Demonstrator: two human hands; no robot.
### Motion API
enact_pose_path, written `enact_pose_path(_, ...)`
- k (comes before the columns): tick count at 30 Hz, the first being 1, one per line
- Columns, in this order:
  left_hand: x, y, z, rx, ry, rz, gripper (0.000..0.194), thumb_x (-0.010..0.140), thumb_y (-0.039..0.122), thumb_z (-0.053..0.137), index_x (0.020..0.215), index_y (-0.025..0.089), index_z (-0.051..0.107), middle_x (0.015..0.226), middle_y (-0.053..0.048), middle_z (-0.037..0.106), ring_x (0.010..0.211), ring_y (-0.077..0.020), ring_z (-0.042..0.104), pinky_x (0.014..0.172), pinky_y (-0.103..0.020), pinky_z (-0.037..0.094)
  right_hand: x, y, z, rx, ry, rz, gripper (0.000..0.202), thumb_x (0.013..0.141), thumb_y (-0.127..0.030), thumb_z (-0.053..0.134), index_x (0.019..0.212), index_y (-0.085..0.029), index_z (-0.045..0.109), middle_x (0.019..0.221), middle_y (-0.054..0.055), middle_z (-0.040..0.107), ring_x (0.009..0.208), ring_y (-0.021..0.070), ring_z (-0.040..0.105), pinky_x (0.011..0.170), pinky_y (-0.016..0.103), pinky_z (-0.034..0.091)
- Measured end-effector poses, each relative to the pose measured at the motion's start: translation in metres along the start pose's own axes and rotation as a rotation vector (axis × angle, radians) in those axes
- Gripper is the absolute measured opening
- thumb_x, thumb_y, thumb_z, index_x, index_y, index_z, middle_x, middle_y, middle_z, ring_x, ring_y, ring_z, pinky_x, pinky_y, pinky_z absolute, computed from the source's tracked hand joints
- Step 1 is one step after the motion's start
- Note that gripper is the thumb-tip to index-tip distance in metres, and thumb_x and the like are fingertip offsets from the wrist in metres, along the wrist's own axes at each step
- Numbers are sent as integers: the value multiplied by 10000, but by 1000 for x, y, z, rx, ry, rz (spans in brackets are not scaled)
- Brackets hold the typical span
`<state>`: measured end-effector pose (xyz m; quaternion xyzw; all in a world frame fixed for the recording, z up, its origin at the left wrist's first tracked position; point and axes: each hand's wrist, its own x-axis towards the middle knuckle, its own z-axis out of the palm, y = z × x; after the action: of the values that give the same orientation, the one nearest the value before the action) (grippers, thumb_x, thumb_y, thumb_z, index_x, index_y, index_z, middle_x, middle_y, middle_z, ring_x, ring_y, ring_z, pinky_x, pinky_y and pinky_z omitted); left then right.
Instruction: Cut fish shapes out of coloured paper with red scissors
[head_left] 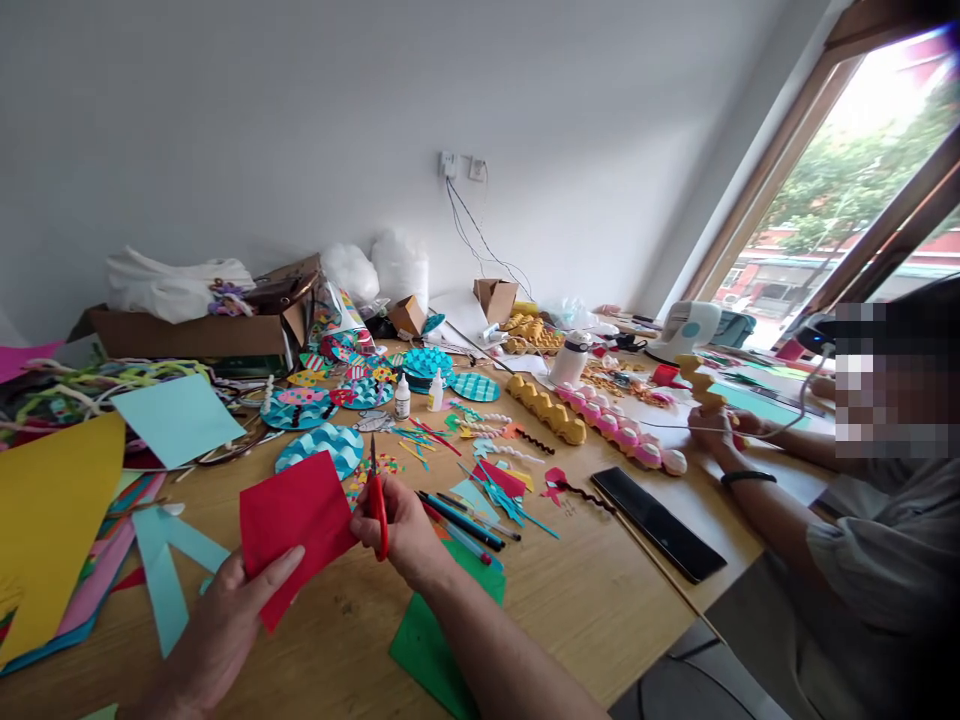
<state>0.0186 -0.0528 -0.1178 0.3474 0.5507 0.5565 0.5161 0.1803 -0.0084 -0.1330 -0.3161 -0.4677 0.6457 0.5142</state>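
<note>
Red four-sided sheet of paper (292,525) hangs tilted above the near, left-centre part of the wooden counter (352,620), between my two hands. The fingers of my left hand (236,600) are clamped on its near left part, thumb flat on top and the others hidden behind it. The fingers of my right hand (405,530) are closed around the red-handled metal scissors (380,518), with the blades pointing far, just beside the sheet's right edge. My right fingertips come right up to that edge; whether they also pinch the paper, I cannot tell, nor whether the blades are parted.

To handle this well, I would hold the sheet taut but not creased, with my left thumb well back from any line the blades might follow. Turning the paper with my left fingers, rather than twisting my right wrist, should make for a smoother edge, and working deep in the blades should save ragged nicks. I'd also mind the wavy blue paper disc (315,450) just beyond the sheet and the loose pens (466,525) near my right wrist. Below my right forearm lies a green paper sheet (424,645), so a low elbow could drag it.
</note>
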Motion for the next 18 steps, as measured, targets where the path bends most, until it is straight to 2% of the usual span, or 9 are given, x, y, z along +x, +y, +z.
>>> enact_pose_path(3,1,3,0,-9,-39,15,326,472,371,855,720,206,721,679,-13,795,749,-300,739,700,-367,601,-1,0,1,-15,21,-13,370,513,-294,821,728,-199,535,601,-66,568,487,82,446,463,196,346)
enact_pose_path(6,4,10,-1,-2,-34,93,360,513,366,853,813,204,734,760,-20,810,776,-296,738,738,-382,592,-2,-1,1,-31,61,-42,325,554,-291,779,744,-198,532,633,-59,566,500,85,452,472,201,364)
enact_pose_path(11,7,37,-2,44,-36,150,325,496,364,847,772,232,738,756,-15,810,760,-312,736,665,-381,595,-6,-6,0,-76,81,-74,196,701,-317,669,775,-186,544,653,-23,598,511,97,465,477,207,354)
enact_pose_path(13,7,47,0,33,-51,183,332,493,397,838,761,231,733,754,-21,809,762,-312,733,660,-370,593,-8,-7,1,-91,75,-82,208,739,-362,650,756,-181,549,670,-5,606,524,103,473,477,209,351)
enact_pose_path(18,11,56,5,2,-82,233,399,508,430,831,810,196,719,751,-28,800,780,-296,724,672,-339,577,-10,-13,2,-107,102,-133,269,720,-411,692,764,-183,556,695,5,603,541,111,468,500,226,363)
